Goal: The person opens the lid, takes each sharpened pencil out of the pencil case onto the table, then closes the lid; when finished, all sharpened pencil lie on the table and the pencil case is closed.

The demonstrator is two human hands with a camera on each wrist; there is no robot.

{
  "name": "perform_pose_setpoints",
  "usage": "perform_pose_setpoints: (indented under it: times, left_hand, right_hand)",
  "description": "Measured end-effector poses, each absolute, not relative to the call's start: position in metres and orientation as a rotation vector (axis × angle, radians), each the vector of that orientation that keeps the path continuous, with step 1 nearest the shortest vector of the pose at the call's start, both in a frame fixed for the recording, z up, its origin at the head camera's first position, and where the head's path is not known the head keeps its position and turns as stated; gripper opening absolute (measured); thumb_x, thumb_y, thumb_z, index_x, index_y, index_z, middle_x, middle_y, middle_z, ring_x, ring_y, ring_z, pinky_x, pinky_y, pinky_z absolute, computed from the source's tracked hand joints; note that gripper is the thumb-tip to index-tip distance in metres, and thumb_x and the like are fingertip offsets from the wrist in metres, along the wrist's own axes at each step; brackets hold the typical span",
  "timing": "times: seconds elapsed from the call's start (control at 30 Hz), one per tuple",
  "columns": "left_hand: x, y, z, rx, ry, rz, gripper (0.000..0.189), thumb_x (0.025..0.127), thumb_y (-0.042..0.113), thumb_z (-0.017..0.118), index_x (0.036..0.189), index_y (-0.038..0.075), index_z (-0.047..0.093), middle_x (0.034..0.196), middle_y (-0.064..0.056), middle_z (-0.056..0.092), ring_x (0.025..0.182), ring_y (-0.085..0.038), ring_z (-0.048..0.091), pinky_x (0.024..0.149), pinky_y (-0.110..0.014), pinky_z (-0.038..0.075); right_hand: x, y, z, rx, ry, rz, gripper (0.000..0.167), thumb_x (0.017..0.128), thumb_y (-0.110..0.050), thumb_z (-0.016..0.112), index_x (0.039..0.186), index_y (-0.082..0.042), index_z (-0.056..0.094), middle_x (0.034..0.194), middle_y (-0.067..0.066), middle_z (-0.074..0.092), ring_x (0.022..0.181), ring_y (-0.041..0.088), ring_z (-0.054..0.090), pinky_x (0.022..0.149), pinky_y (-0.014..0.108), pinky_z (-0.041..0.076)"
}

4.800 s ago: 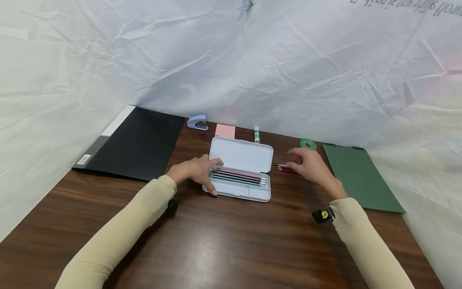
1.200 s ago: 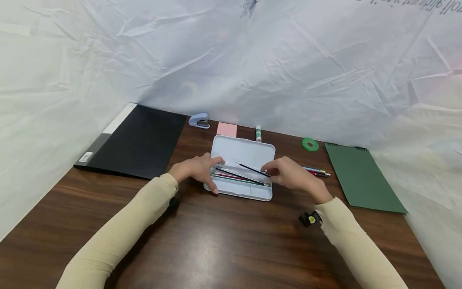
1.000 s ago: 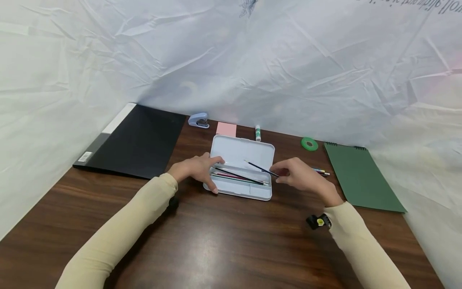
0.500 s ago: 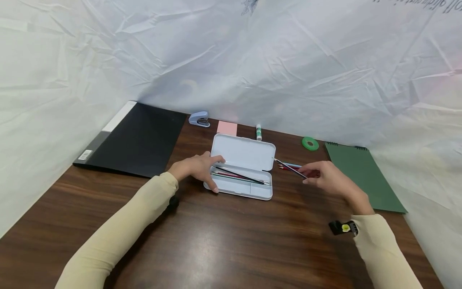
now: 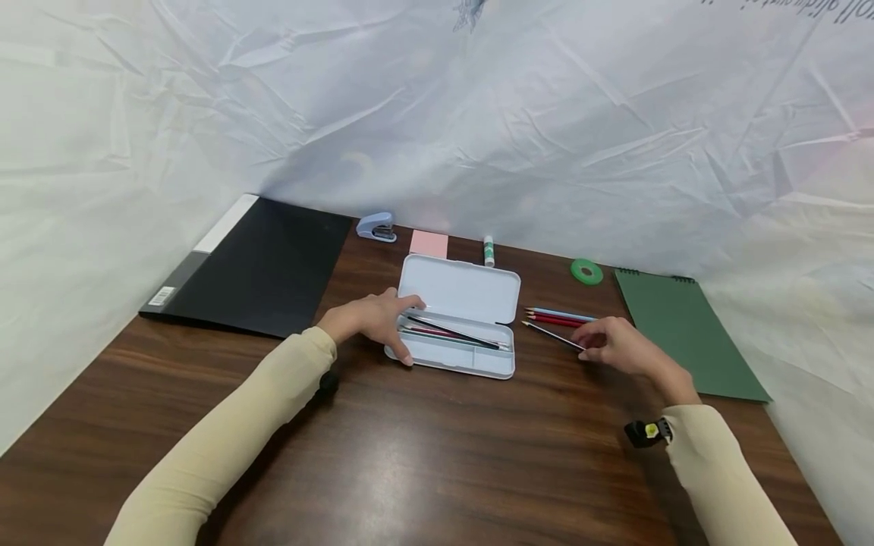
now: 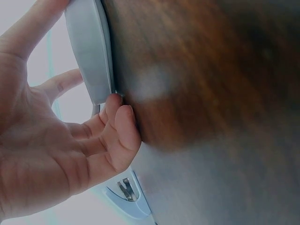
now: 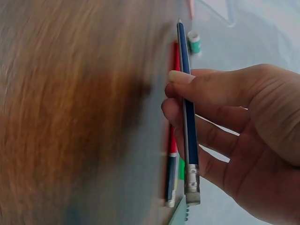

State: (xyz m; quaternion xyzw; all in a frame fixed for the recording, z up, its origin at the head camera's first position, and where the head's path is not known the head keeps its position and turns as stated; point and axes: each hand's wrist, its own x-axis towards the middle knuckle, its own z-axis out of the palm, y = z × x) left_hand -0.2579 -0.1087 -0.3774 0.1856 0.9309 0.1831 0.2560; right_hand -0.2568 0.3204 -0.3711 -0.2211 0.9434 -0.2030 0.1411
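A white pencil case [image 5: 459,292] lies with its lid up, several pencils [image 5: 451,332] in its long compartment, one dark pencil slanted across the others. My left hand [image 5: 372,317] holds the case's left end, thumb at the front wall and index finger by the hinge side. Out to the right, my right hand [image 5: 617,345] pinches a dark blue pencil [image 7: 189,126] near its eraser end, the sharpened tip pointing left. Just behind it lie several red and blue pencils [image 5: 556,315] side by side on the table.
A black folder [image 5: 266,265] lies at the left. Along the back are a light blue stapler [image 5: 377,227], pink sticky notes [image 5: 429,243], a glue stick [image 5: 488,251] and green tape [image 5: 586,271]. A green spiral notebook [image 5: 690,337] lies right of my hand.
My right hand has carried the dark blue pencil from over the case rightward and down toward the table, in front of the loose pencils. My left hand has stayed on the case.
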Motion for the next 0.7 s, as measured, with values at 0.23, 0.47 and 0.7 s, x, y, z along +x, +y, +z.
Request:
perform_pose_setpoints:
  times: [0.23, 0.47, 0.7]
  left_hand:
    - [-0.2573, -0.109, -0.3774, 0.498, 2.533, 0.49, 0.1, 0.071, 0.05, 0.088, 0.153, 0.031, 0.034, 0.145, -0.02, 0.036, 0.117, -0.036, 0.048, 0.099, -0.053, 0.044]
    - [-0.258, -0.109, -0.3779, 0.504, 2.526, 0.493, 0.101, 0.071, 0.051, 0.088, 0.153, 0.031, 0.033, 0.146, -0.02, 0.036, 0.115, -0.036, 0.05, 0.099, -0.053, 0.045]
    - [-0.2579, -0.1091, -0.3776, 0.507, 2.523, 0.498, 0.101, 0.071, 0.05, 0.088, 0.153, 0.03, 0.034, 0.146, -0.02, 0.036, 0.115, -0.035, 0.05, 0.099, -0.053, 0.045]
  right_hand:
    - [-0.2616, 0.3246, -0.377, -0.61, 2.757, -0.562, 0.024, 0.086, -0.003, 0.074, 0.11, 0.002, 0.072, 0.09, 0.005, 0.072, 0.079, 0.015, 0.065, 0.065, 0.03, 0.051]
    - [-0.2626, 0.3284, -0.378, -0.577, 2.777, -0.541, 0.024, 0.086, 0.004, 0.07, 0.111, 0.004, 0.071, 0.091, 0.007, 0.071, 0.081, 0.018, 0.065, 0.068, 0.033, 0.052]
    - [-0.2653, 0.3283, -0.378, -0.558, 2.822, -0.495, 0.026, 0.085, 0.008, 0.066, 0.111, 0.007, 0.069, 0.089, 0.009, 0.071, 0.084, 0.024, 0.066, 0.071, 0.041, 0.055]
